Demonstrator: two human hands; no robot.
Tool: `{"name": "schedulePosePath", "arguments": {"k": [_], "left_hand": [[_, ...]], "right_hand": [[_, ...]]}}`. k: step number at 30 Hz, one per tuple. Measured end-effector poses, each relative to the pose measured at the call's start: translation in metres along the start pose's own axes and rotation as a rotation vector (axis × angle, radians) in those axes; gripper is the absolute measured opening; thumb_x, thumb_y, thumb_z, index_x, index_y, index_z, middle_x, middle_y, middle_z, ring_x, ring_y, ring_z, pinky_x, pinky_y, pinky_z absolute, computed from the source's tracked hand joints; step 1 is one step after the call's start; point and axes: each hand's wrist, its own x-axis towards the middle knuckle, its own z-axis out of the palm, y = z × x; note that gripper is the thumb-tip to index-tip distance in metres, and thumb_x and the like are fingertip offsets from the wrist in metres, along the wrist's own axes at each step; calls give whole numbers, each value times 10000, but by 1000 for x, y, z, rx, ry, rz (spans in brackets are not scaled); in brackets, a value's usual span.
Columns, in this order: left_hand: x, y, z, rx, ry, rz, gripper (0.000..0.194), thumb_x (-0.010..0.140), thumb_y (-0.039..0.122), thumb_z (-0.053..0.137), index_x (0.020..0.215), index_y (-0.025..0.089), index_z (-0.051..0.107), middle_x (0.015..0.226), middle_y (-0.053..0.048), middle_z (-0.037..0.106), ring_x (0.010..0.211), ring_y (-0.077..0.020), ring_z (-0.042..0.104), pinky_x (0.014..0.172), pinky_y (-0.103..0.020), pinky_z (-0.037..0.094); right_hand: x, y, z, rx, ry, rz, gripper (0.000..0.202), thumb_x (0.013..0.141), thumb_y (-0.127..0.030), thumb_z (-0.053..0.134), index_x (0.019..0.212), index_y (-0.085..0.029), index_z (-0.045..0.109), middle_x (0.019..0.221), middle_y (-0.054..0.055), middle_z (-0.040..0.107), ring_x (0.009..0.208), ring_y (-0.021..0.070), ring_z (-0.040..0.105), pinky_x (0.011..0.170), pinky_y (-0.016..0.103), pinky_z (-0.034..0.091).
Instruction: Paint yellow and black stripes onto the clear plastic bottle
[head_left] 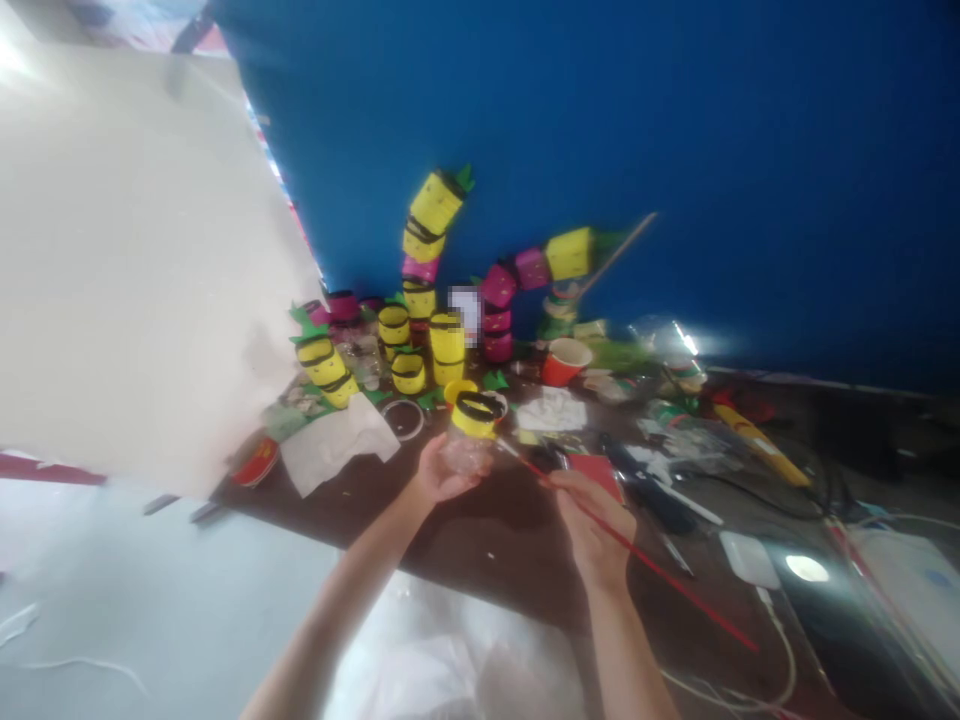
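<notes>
My left hand (450, 472) is closed round the lower part of a small clear container (466, 452), which has a yellow band (472, 425) and a black rim at its top. Between the fingers of my right hand (598, 520) is a paintbrush (675, 577) with a long red handle. Its tip points left, close to the yellow band; whether it touches is too blurred to tell. Just behind the container lies a small yellow lid or dish (460, 390). Several finished-looking yellow containers with black bands (448, 350) stand beyond my hands.
Stacked yellow and magenta containers (496, 318) rise against the blue wall (675, 120). A red paper cup (564, 362) stands behind my right hand. White paper (341, 445) and a red tub (256, 460) lie left. To the right are a yellow stick-like tool (765, 448), cables and a white charger (750, 560).
</notes>
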Motion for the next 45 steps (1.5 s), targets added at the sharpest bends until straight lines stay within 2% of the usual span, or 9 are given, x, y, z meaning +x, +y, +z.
{"name": "schedulePosePath", "arguments": {"k": [4,11,15,22,26,32,36,39,45], "left_hand": [[0,1,5,-15,71,54,533,697,488,612,1032,75,608,899,-160,672,758,-224,648,580,-265,433],[0,-2,8,7,130,102,398,727,415,595,967,99,622,883,-151,680,778,-247,661,661,-315,455],[-1,-2,6,28,112,91,422,732,423,585,1000,99,618,917,-155,677,805,-247,658,671,-311,452],[-2,0,6,13,87,92,497,725,478,580,1041,95,616,929,-154,677,783,-235,657,638,-290,445],[-2,-1,8,20,96,95,480,725,482,578,1001,92,622,889,-152,675,765,-238,655,623,-291,444],[-4,-1,2,28,80,55,520,685,505,606,1013,101,612,902,-145,672,791,-239,649,622,-285,462],[-4,-1,4,-7,19,-12,570,658,540,587,984,73,599,800,-150,639,691,-217,618,515,-252,403],[-4,-2,8,-55,15,-76,587,641,551,578,965,61,596,748,-141,609,620,-182,570,439,-216,319],[-4,0,15,-160,23,-47,458,686,508,554,877,94,603,721,-111,579,549,-123,471,386,-197,246]], "right_hand": [[-3,-2,-1,-22,86,-28,101,801,-252,596,813,-202,683,780,59,705,753,220,675,684,357,555],[-2,-20,17,47,-63,-136,97,809,-190,590,848,-221,674,788,63,686,784,206,651,708,367,552],[1,-21,20,-22,-49,-143,97,818,-205,584,841,-229,675,786,54,689,774,200,653,732,366,554],[-2,-16,8,-10,40,-138,98,804,-181,592,846,-225,670,807,50,683,788,203,656,737,365,554],[-1,-19,13,23,-18,-180,108,797,-172,596,846,-225,676,789,52,687,784,211,657,751,390,547],[-1,-17,19,23,-50,-138,111,810,-191,587,855,-232,679,796,51,692,797,206,658,735,365,548],[-1,-16,12,45,-54,-103,88,804,-193,594,822,-227,673,818,50,692,801,200,660,739,354,549],[-1,-17,10,67,-74,-95,85,806,-202,589,814,-226,670,803,47,691,783,198,660,728,348,547],[-1,-18,10,67,-60,-69,77,796,-210,607,804,-234,680,797,38,700,780,198,670,728,341,547]]}}
